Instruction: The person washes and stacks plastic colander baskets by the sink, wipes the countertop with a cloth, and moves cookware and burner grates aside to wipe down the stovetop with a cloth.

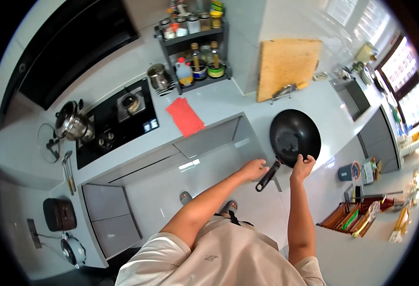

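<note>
A black wok (293, 136) with wet patches inside sits at the corner of the light countertop, its black handle pointing towards me. My right hand (303, 168) is at the wok's near rim, with thumb and fingers closed on the edge. Just left of the handle is my left hand (253, 169), its fingers loosely bent and a little apart; it appears not to grip the handle. A red cloth (185, 117) lies on the counter to the left, near the front edge.
A black gas hob (119, 121) with a steel pot (73, 121) is at the left. Behind the counter stand a spice rack (195, 52) and a wooden cutting board (288, 66). The sink (352, 97) is at the right. Below, an open drawer-like brown box (336, 219) holds packets.
</note>
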### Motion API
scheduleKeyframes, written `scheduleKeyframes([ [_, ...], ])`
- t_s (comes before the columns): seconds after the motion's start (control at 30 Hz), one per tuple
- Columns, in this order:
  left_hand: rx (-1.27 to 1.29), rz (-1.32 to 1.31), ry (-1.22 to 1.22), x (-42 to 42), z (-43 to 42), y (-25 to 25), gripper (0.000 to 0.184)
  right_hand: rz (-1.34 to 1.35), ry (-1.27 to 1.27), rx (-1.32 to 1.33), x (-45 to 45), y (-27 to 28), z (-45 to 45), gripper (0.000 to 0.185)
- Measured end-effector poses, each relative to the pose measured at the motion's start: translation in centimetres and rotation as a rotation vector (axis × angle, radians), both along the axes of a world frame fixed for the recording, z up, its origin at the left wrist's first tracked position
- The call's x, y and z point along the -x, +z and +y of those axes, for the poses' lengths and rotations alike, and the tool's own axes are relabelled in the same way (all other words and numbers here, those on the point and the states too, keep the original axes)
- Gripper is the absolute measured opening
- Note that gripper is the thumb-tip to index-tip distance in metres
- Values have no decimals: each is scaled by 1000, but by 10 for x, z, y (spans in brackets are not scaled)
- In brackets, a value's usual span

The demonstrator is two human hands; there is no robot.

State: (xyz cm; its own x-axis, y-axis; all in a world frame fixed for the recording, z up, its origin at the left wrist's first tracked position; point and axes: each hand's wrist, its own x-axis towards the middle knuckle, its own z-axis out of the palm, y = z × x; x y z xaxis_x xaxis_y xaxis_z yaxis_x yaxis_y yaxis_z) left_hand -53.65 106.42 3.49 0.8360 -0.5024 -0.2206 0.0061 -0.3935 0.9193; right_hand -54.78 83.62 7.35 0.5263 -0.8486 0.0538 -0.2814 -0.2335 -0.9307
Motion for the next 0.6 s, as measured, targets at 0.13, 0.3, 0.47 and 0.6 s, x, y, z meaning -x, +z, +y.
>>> scheduleKeyframes([
  [0.13,-50,21,79,-13,79,24,50,-179,226,174,-50,10,87,34],
  [0.3,-74,-19,223,-31,202,21,42,-206,458,184,-87,9,233,28],
  [0.47,30,-32,430,-53,320,-4,34,-189,660,-6,-107,-18,369,23],
  [0.6,100,90,593,-68,399,21,29,-165,779,-128,-127,-33,445,20],
])
